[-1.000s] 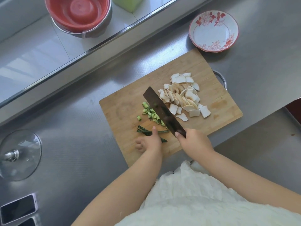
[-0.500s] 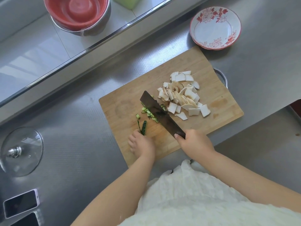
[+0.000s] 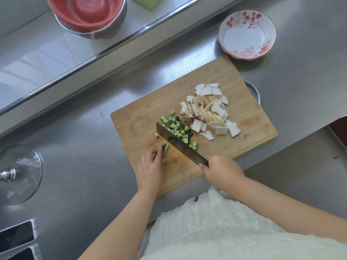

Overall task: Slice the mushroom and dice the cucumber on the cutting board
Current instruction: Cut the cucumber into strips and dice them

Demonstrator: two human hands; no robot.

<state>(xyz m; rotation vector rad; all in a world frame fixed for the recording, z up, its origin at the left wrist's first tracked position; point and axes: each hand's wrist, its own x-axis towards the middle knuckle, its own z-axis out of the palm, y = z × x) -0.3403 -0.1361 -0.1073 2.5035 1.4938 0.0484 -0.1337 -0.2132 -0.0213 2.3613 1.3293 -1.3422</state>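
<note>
Bamboo cutting board (image 3: pixel 142 119) is carrying diced cucumber (image 3: pixel 178 128) beside mushroom slices (image 3: pixel 208 111).
Right hand (image 3: pixel 221 170) is gripping the cleaver (image 3: pixel 180 143); left hand (image 3: pixel 150 170) is pinching the cucumber strips (image 3: pixel 164 149).

I can't see the cleaver (image 3: pixel 180 142) handle, it's buried in my right hand (image 3: pixel 222 170). Cucumber strip (image 3: pixel 164 150) half under left fingers (image 3: pixel 158 155). Red basin (image 3: pixel 88 13), phones (image 3: pixel 16 237), glass lid (image 3: pixel 19 174) clipped by frame edges.
</note>
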